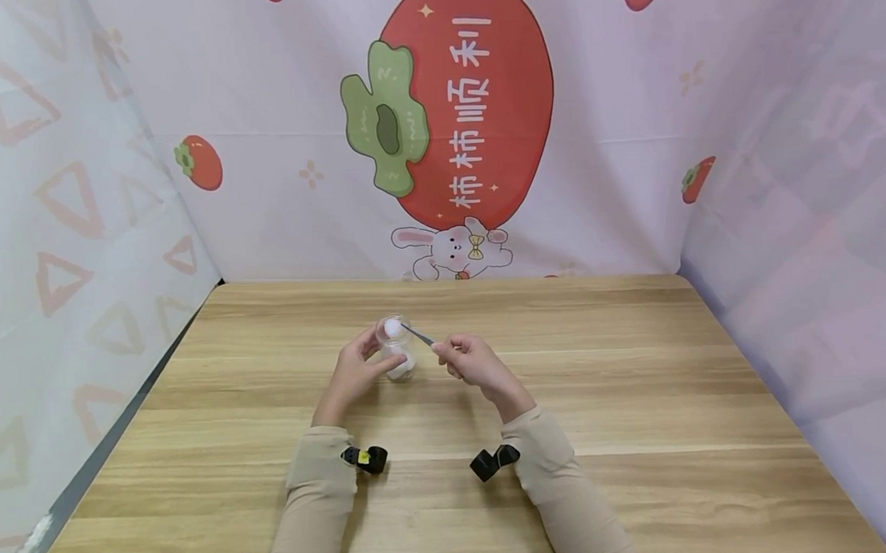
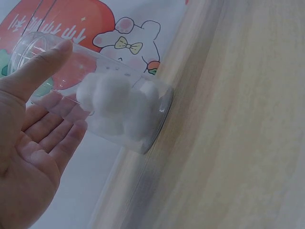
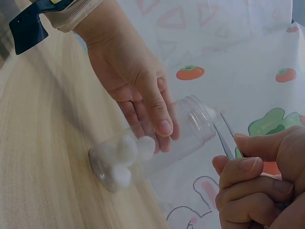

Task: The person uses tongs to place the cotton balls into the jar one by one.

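Observation:
A clear plastic jar (image 1: 400,374) stands upright on the table, and my left hand (image 1: 357,367) holds it round the upper part, thumb on the near side and fingers behind. Several white cotton balls (image 2: 112,95) lie in the lower part of the jar, seen through its wall in both wrist views. My right hand (image 1: 477,361) pinches a pair of metal tweezers (image 1: 419,335) that slants toward the jar's mouth. At the tweezers' tips, a white cotton ball (image 1: 393,328) appears at the open rim; the right wrist view shows it only partly.
The wood-grain table (image 1: 638,400) stretches out around the jar on all sides. A printed cloth backdrop (image 1: 280,217) rises at its far edge, with cloth walls left and right. Black wrist cameras (image 1: 376,459) are strapped over both sleeves.

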`<control>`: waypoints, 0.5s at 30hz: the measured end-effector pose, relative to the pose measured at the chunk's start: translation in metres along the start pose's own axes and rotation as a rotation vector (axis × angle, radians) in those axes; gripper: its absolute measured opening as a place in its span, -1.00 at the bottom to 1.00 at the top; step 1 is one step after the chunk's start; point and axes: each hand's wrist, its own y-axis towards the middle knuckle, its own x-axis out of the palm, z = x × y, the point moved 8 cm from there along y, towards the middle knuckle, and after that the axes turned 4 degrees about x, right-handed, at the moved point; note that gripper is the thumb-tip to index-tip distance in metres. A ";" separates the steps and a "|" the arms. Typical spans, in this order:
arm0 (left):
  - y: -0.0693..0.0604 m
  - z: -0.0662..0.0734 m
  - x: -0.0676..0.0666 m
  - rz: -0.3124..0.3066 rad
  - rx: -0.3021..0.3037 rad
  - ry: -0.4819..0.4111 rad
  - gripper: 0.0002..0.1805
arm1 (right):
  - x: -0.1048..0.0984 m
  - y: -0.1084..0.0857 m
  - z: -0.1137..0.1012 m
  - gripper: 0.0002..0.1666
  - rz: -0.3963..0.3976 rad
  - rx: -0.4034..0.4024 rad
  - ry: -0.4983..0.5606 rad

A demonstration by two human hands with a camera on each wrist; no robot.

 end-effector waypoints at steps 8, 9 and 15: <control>-0.001 0.000 0.001 -0.009 -0.010 -0.006 -0.20 | 0.000 0.000 0.001 -0.63 0.004 0.010 -0.016; -0.001 0.001 0.001 -0.006 -0.011 -0.007 -0.21 | 0.000 -0.001 0.001 -0.63 0.004 0.012 -0.015; 0.000 0.002 0.000 0.007 -0.013 -0.010 -0.24 | -0.001 -0.001 -0.001 -0.62 0.002 0.024 -0.013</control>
